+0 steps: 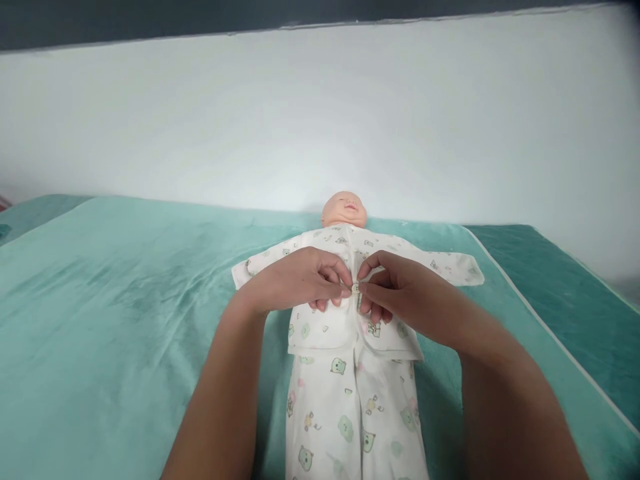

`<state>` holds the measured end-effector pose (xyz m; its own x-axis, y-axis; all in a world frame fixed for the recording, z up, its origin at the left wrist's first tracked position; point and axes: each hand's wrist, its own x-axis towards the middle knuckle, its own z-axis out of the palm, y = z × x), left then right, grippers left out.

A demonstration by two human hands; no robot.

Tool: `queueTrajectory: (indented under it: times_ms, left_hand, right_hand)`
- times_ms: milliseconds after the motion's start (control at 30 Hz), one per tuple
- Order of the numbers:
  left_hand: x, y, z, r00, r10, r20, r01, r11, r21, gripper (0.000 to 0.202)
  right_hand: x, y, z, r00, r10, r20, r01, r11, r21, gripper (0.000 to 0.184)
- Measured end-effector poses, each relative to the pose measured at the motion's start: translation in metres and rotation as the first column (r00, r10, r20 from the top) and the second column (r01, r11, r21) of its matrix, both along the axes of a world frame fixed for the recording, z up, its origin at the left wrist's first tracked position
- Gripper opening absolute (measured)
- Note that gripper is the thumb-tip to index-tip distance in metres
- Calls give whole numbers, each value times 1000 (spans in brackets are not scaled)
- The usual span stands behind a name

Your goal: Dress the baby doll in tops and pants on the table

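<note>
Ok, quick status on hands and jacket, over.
Left fingers, right fingers at front button, fastening unclear. Jacket on doll, sleeves spread. No obstruction visible.

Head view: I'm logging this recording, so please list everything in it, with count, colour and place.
Doll: 1, pinkish head showing, on its back, head toward the wall
Top: 1, white with animal prints, on the doll
Trousers: 1, white with similar prints, below the top
Button: 1 clearly visible, pale, on the top's front
Light cloth: 1, light teal, under the doll
Darker cloth: at least 1, deeper teal, right side
Wall: 1, white, behind
Band: 1, dark grey, upper edge
Unclear item: 1, reddish, far left edge
Left hand: 1, bare, fingertips at the button
Right hand: 1, bare, fingertips at the button
</note>
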<state>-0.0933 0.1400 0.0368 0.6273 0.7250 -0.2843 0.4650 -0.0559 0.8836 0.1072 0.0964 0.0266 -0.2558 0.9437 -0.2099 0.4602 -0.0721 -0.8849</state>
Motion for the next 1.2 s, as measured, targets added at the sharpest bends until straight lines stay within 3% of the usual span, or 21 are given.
queueTrajectory:
  times_ms: [133,267,400,467,533,700,900,1200]
  left_hand:
    - [-1,-1,1,1000,16,16,-17,999,32,18]
    - [2,1,-3,979,178,104,-193,967,165,20]
    - [13,8,-15,897,372,240,-440,807,393,18]
    - [20,12,-23,876,387,288,-483,718,502,20]
    - [26,16,-31,887,337,316,-461,673,578,24]
    - [32,21,-44,949,201,242,-311,708,634,37]
    - [30,23,-47,940,298,165,-335,723,603,38]
    - [31,23,-49,936,331,117,-329,712,620,38]
  right_hand:
    - [2,1,0,998,-36,-48,38,998,41,6]
    - [1,4,-1,965,-216,-152,245,948,206,5]
    - [-2,10,-9,906,-353,-232,416,842,344,9]
    - [-5,14,-18,898,-384,-214,439,813,381,15]
    - [-7,19,-27,905,-388,-176,426,809,406,24]
    - [-9,29,-45,958,-281,-58,274,838,473,37]
    - [-7,34,-52,984,-178,-26,165,836,523,38]
    - [-5,40,-52,984,-180,-3,160,866,473,43]
